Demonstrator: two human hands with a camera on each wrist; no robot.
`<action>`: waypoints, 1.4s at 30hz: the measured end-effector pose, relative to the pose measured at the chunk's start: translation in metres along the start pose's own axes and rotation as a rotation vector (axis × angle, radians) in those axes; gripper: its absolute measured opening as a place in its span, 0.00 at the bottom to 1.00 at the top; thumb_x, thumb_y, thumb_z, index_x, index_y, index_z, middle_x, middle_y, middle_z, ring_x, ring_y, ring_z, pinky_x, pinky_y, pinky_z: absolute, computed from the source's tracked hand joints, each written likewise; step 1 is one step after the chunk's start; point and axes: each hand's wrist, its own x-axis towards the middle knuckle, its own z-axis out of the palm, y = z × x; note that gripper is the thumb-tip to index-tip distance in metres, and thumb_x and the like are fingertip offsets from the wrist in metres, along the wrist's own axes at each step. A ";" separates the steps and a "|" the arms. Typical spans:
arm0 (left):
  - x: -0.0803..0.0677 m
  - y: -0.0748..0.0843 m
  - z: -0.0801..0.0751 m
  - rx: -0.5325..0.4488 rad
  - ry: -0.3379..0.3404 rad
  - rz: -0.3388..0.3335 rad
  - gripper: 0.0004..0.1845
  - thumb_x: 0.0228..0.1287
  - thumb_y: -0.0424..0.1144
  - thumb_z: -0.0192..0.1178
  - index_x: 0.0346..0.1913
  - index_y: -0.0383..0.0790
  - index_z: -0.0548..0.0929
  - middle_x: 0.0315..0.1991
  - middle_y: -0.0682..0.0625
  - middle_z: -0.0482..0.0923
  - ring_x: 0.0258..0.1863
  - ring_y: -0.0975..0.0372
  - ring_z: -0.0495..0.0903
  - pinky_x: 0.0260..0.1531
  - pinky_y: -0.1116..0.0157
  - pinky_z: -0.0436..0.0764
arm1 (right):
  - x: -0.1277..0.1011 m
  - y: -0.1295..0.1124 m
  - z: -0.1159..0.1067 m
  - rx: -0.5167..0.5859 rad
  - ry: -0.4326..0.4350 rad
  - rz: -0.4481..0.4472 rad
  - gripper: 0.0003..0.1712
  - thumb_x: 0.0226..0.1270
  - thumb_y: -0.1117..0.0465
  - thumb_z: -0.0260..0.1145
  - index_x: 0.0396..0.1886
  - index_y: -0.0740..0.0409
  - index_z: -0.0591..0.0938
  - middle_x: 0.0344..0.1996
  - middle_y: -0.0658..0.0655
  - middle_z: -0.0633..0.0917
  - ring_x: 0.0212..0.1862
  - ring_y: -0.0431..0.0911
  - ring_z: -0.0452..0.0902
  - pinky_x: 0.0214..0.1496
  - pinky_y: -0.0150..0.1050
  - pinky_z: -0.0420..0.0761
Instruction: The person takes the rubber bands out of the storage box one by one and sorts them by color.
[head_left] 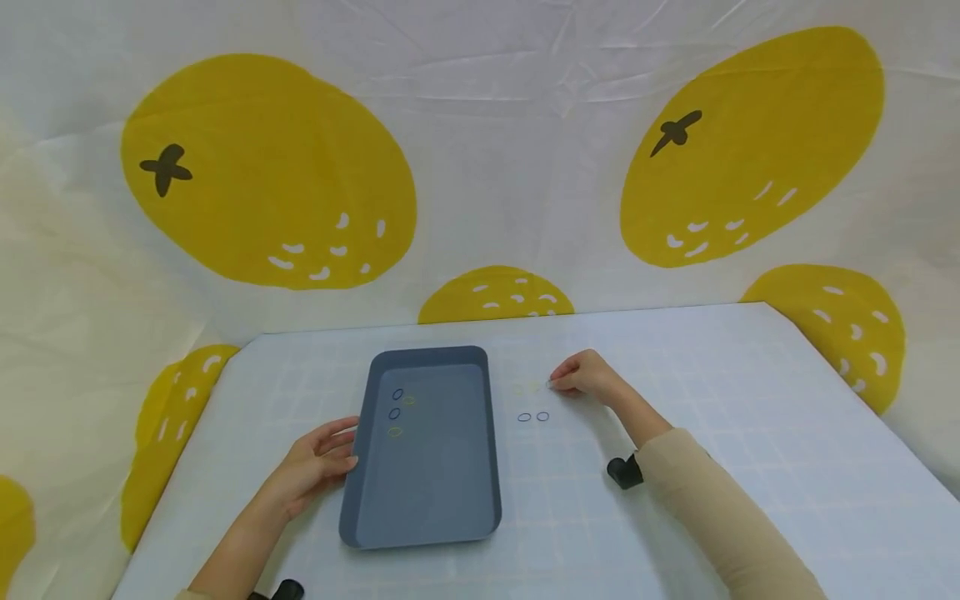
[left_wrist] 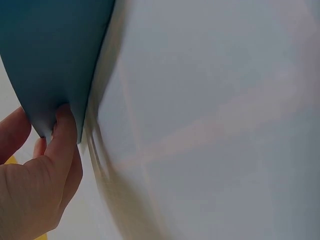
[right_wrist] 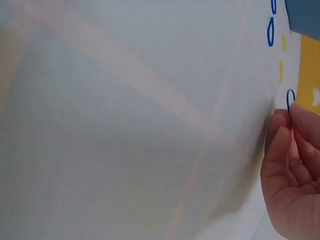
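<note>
A person sits at a white table (head_left: 750, 400) with a faint grid pattern, in front of a white backdrop (head_left: 525, 167) printed with large yellow citrus fruits.

The left hand (head_left: 318, 462) rests at the left wall of a grey-blue rectangular tray (head_left: 427, 492), fingers nearly straight and their tips touching the tray's rim. The left wrist view shows the fingertips (left_wrist: 62, 125) pressed against the tray's edge (left_wrist: 50, 55).

Inside the tray, toward its far left part, lie 4 small rubber bands: 2 blue bands (head_left: 396, 403) one behind the other, and 2 yellowish bands (head_left: 395, 432) just beside them.

The right hand (head_left: 585, 377) is on the table to the right of the tray, past its far right corner, with its fingers curled and the tips drawn together at a small blue rubber band (right_wrist: 290, 99). The right wrist view shows the band right at the fingertips (right_wrist: 282, 122), touching them; whether it is actually pinched cannot be told.

Just near of that hand, between it and the tray, 2 more blue bands (head_left: 533, 417) lie side by side on the table. Faint yellow bands (head_left: 525, 388) lie just left of the right fingertips, barely visible against the tabletop.

The right arm wears a beige sleeve (head_left: 712, 500).
</note>
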 end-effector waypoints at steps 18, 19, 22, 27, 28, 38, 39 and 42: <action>0.000 -0.001 0.000 -0.010 0.008 -0.012 0.37 0.56 0.22 0.58 0.68 0.29 0.57 0.64 0.29 0.59 0.57 0.53 0.70 0.41 0.63 0.78 | -0.020 0.008 -0.001 0.036 -0.062 0.040 0.08 0.58 0.68 0.66 0.38 0.67 0.83 0.33 0.56 0.84 0.31 0.44 0.77 0.39 0.36 0.79; 0.000 -0.001 0.001 -0.010 0.009 -0.013 0.37 0.56 0.22 0.58 0.68 0.29 0.57 0.64 0.29 0.59 0.57 0.52 0.70 0.41 0.63 0.78 | -0.021 0.008 -0.001 0.042 -0.067 0.043 0.08 0.58 0.68 0.66 0.38 0.67 0.83 0.33 0.56 0.84 0.31 0.44 0.77 0.39 0.36 0.79; -0.001 -0.001 0.001 -0.008 0.011 -0.017 0.37 0.56 0.22 0.58 0.68 0.29 0.57 0.64 0.29 0.59 0.57 0.53 0.70 0.41 0.63 0.78 | -0.025 0.010 -0.001 0.046 -0.078 0.040 0.08 0.58 0.68 0.67 0.37 0.68 0.83 0.32 0.56 0.84 0.30 0.44 0.77 0.38 0.36 0.80; 0.000 0.000 0.000 -0.011 0.008 -0.009 0.37 0.56 0.22 0.59 0.68 0.29 0.57 0.64 0.30 0.59 0.56 0.54 0.70 0.41 0.63 0.78 | -0.029 0.013 0.000 0.036 -0.093 0.023 0.08 0.56 0.68 0.68 0.36 0.68 0.83 0.29 0.55 0.84 0.29 0.43 0.77 0.35 0.35 0.79; 0.000 0.000 0.000 -0.010 0.004 -0.007 0.37 0.56 0.22 0.59 0.68 0.29 0.57 0.64 0.29 0.59 0.56 0.54 0.70 0.41 0.63 0.77 | -0.030 0.013 0.001 0.034 -0.097 0.021 0.08 0.56 0.68 0.68 0.36 0.68 0.83 0.29 0.55 0.84 0.28 0.42 0.76 0.34 0.35 0.78; 0.000 0.002 0.001 -0.011 0.005 -0.005 0.37 0.55 0.22 0.59 0.68 0.29 0.57 0.64 0.29 0.59 0.55 0.55 0.71 0.41 0.63 0.78 | -0.032 0.017 0.005 0.012 -0.092 0.009 0.07 0.54 0.68 0.70 0.32 0.67 0.84 0.23 0.53 0.83 0.24 0.42 0.74 0.28 0.33 0.75; 0.000 0.002 0.001 -0.011 0.006 -0.006 0.37 0.55 0.22 0.59 0.68 0.29 0.57 0.64 0.29 0.59 0.55 0.55 0.72 0.41 0.63 0.78 | -0.032 0.017 0.005 0.007 -0.091 0.010 0.07 0.54 0.68 0.70 0.32 0.67 0.84 0.23 0.53 0.83 0.23 0.42 0.74 0.27 0.33 0.75; 0.000 0.002 0.001 -0.011 0.005 -0.005 0.37 0.55 0.22 0.59 0.68 0.29 0.57 0.64 0.29 0.59 0.54 0.55 0.72 0.41 0.63 0.78 | -0.032 0.017 0.004 -0.009 -0.089 0.019 0.07 0.53 0.67 0.71 0.31 0.66 0.84 0.23 0.53 0.83 0.23 0.42 0.73 0.27 0.33 0.75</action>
